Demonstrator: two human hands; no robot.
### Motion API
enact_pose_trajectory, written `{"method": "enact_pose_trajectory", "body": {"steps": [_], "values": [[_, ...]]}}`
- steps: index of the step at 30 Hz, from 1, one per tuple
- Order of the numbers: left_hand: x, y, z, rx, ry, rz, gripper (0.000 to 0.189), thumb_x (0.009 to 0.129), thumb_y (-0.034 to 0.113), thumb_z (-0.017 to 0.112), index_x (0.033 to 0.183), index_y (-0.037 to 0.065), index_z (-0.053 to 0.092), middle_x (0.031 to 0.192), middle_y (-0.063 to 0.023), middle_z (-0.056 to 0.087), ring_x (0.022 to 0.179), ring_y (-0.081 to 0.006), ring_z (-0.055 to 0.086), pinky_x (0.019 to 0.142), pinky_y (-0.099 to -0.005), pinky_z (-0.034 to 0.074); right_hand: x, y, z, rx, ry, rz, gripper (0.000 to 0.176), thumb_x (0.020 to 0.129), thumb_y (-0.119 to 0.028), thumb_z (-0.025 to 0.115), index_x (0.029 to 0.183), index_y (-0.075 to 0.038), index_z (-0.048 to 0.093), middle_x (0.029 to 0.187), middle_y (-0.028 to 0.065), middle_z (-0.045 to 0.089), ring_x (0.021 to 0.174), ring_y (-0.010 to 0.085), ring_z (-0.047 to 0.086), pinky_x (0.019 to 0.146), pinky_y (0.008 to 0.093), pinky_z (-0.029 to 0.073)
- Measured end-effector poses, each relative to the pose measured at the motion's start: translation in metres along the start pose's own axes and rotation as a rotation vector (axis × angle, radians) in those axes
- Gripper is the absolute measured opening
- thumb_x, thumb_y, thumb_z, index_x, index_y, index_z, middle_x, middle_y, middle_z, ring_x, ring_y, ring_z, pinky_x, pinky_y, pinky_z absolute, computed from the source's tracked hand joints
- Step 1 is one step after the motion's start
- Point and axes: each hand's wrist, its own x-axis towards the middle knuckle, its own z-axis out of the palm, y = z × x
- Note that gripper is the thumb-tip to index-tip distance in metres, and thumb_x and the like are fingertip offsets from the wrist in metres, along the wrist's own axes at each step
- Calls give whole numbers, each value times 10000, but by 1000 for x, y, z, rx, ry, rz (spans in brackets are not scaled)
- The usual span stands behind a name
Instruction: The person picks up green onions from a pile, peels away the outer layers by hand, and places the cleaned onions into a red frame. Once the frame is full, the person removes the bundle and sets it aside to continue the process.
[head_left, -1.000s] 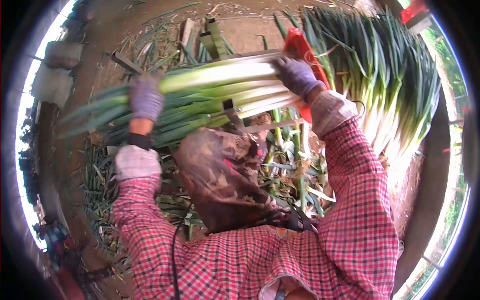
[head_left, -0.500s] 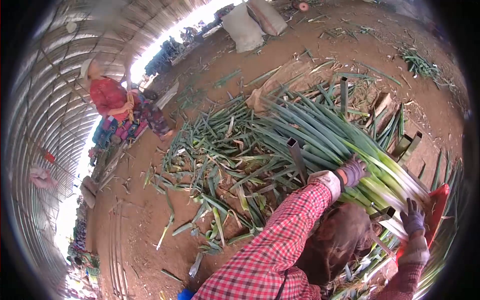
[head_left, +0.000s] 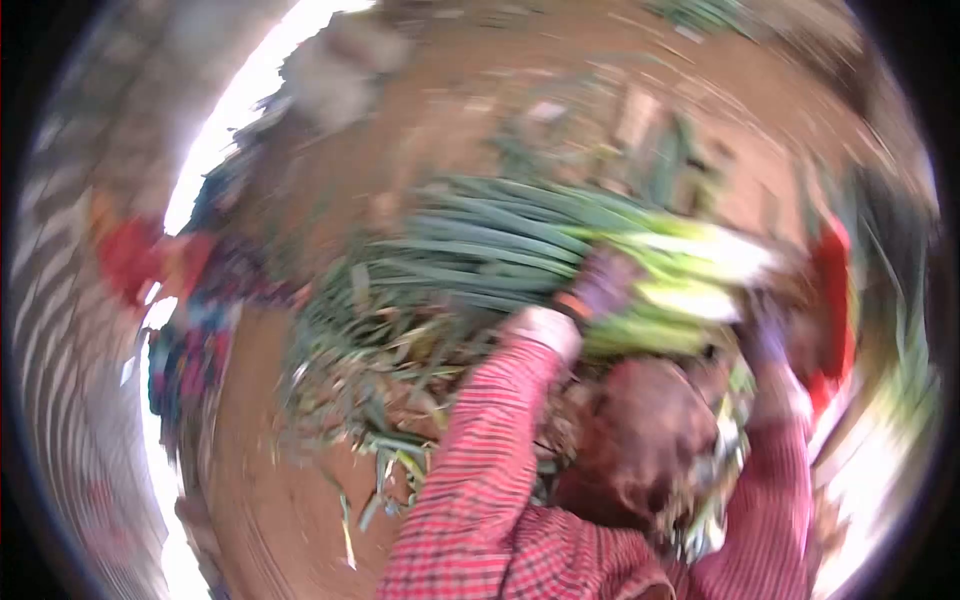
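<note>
The left hand (head_left: 603, 285) curls closed around the leek bundle (head_left: 480, 245), while at its four o'clock the right hand (head_left: 765, 338) meets the same bundle, its grip too blurred to tell.

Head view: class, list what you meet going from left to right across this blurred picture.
Person in red clothing → cut green leaves on the ground → left hand → right hand → red object. The leek bundle overlaps both hands, so it is left out.

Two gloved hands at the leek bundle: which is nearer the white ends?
The right hand, just below the pale ends; blur hides its grip. The left hand holds the leek bundle further along, where it turns green.
</note>
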Motion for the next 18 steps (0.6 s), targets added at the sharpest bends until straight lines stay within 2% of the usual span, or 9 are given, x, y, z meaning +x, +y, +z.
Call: {"method": "enact_pose_trajectory", "body": {"steps": [1, 3, 4, 8, 10, 12, 13, 16, 18], "values": [[-8, -7, 18, -11, 79, 26, 415, 816, 352, 561, 1171, 137, 561, 1153, -117, 552, 1093, -273, 500, 972, -466, 335, -2, -10, -27, 144, -24, -5, 659, 802, -333, 637, 1366, -107, 383, 1374, 175, 397, 1272, 341, 368, 1048, 475, 296], [-20, -20, 60, -26, 238, 80, 459, 859, 257, 528, 1289, 103, 485, 1264, -139, 491, 1192, -299, 427, 1034, -467, 265, 13, 20, 54, 120, 155, 8, 491, 816, -302, 620, 1231, -76, 487, 1260, 191, 480, 1177, 345, 455, 989, 464, 363], [-19, -36, 69, -78, 84, 68, 514, 865, 303, 538, 1335, 114, 449, 1329, -146, 455, 1241, -305, 389, 1077, -481, 193, 19, 36, 100, 108, 320, 8, 420, 822, -301, 607, 1166, -74, 530, 1218, 197, 504, 1149, 339, 483, 966, 463, 384], [-3, -44, 45, -9, 78, 13, 741, 710, 313, 703, 1374, 183, 402, 1251, -145, 531, 1150, -353, 480, 1040, -581, 216, -8, -5, 27, 195, 298, 20, 705, 757, -518, 602, 1333, -139, 453, 1383, 154, 393, 1322, 312, 316, 1053, 617, 200], [32, -68, 43, -219, -337, -187, 893, 644, 320, 771, 1410, 172, 337, 1240, -157, 536, 1116, -309, 534, 1013, -460, 346, -62, -17, -38, 477, 213, -35, 670, 787, -465, 607, 1349, -150, 428, 1366, 145, 410, 1285, 309, 372, 1044, 569, 263], [45, -11, -40, 11, -423, -147, 893, 659, 290, 785, 1418, 163, 330, 1235, -155, 540, 1125, -272, 531, 947, -402, 425, -126, -11, -63, 592, 383, -166, 609, 833, -382, 601, 1362, -152, 406, 1325, 145, 441, 1194, 331, 465, 995, 488, 367], [54, 13, -75, -162, -284, 5, 838, 704, 260, 759, 1416, 145, 333, 1226, -140, 546, 1116, -264, 530, 940, -401, 431, -162, -4, -71, 840, 352, -165, 530, 864, -301, 588, 1343, -140, 427, 1261, 148, 484, 1091, 339, 537, 921, 421, 443], [69, 114, -174, -685, 33, 101, 652, 830, 184, 657, 1397, 71, 356, 1165, -99, 567, 1078, -240, 528, 945, -374, 420, -248, 35, -45, 1123, 395, 207, 349, 886, -244, 585, 1208, -110, 566, 1052, 137, 632, 971, 264, 625, 873, 362, 495], [56, 211, -231, -984, 116, 175, 521, 885, 166, 586, 1355, 32, 405, 1116, -83, 575, 1057, -218, 526, 919, -353, 419, -281, 82, -2, 912, 252, 626, 351, 871, -276, 575, 1167, -86, 587, 1006, 200, 641, 954, 326, 622, 830, 380, 493]]}}
